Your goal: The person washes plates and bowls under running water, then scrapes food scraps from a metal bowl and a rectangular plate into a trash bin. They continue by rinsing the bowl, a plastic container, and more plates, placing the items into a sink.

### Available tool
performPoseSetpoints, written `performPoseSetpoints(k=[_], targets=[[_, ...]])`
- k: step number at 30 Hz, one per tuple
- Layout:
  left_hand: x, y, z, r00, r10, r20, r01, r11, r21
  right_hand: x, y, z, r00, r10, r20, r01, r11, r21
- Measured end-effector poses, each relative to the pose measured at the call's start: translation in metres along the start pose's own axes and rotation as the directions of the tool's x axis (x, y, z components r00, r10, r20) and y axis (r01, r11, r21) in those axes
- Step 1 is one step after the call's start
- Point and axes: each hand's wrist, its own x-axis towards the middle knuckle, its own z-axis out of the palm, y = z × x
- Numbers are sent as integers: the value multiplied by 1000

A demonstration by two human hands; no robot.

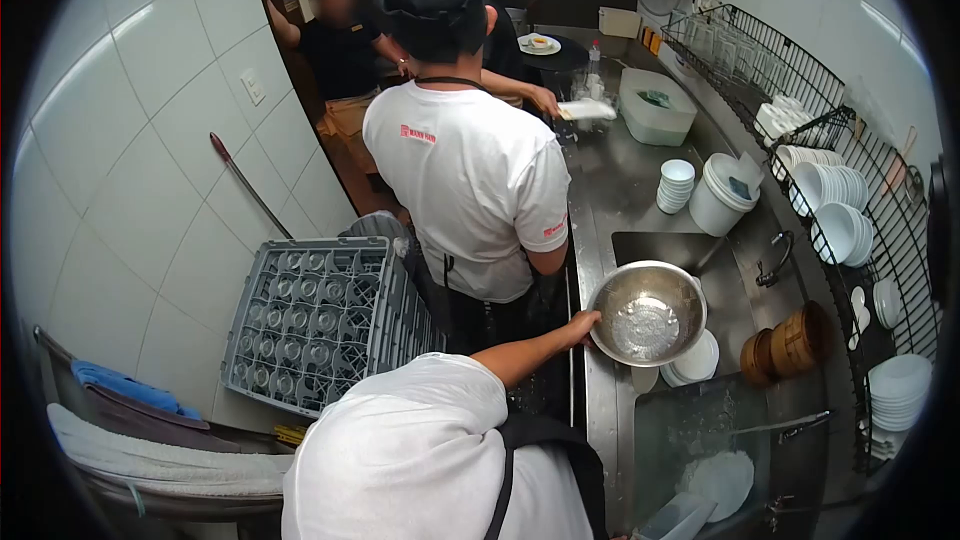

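Note:
My left hand [581, 327] grips the rim of a round stainless steel bowl [648, 315], fingers closed on its left side. The bowl is tilted toward me over the sink area, and its inside looks wet and shiny. Under its lower right edge sits a stack of white dishes [695, 360]. Only a sliver of skin, perhaps my right hand [618, 537], shows at the bottom edge; its fingers are hidden. Close to it, a white container [678, 520] and a white dish [722, 485] lie in the water-filled basin [650, 420].
A co-worker in a white shirt [470, 170] stands at the counter; two people are behind. A glass rack [310, 325] stands left. A white bucket [725, 195], small bowls [676, 185], a faucet [778, 262], bamboo steamers [790, 342] and a wire dish rack [880, 210] line the counter.

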Motion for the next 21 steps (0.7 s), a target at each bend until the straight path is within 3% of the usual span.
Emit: performPoseSetpoints(k=[12,21], targets=[[-5,1,-2,1000,17,5,-17,1000,-3,2,8,5,986,-152,-71,158,984,80],[-15,8,4,997,63,-55,-59,996,66,11,20,8,984,-176,29,175,984,21]])
